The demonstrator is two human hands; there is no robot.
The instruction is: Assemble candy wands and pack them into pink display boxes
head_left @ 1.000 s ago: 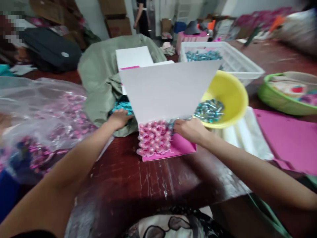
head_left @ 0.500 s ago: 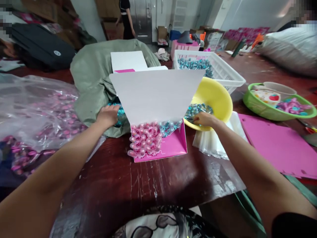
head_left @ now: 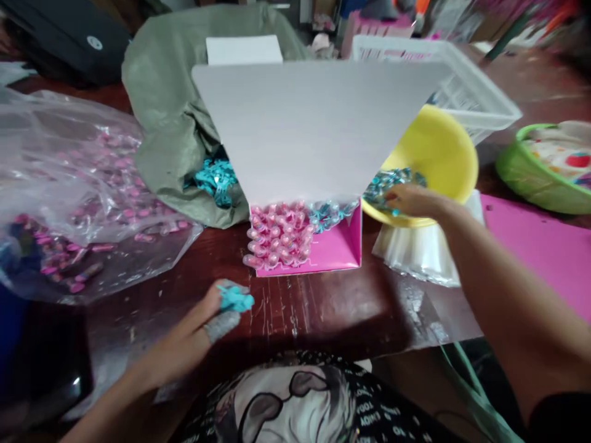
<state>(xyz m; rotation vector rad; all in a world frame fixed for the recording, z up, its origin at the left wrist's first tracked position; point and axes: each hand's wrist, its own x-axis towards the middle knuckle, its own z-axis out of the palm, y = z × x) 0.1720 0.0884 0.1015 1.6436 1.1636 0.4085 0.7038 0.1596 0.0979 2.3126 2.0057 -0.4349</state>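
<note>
My left hand is closed on a small bunch of turquoise plastic pieces above the table's near side. Silvery-grey wrapping covers one of its fingers. My right hand reaches into the yellow bowl, its fingertips down among small clear-and-teal pieces; what they grip is hidden. Between the hands stands a pink display box with its white lid raised. Rows of clear pink pieces fill its left part, and several clear-blue ones sit at the back right.
An olive-green sack holding turquoise pieces lies behind left. A clear plastic bag of pink pieces spreads at the left. At the right are plastic sleeves, a pink sheet, a green basket and a white crate.
My left hand has come from the sack's mouth toward me, now with turquoise pieces in it. My right hand stays in the yellow bowl. The view has tilted downward.
</note>
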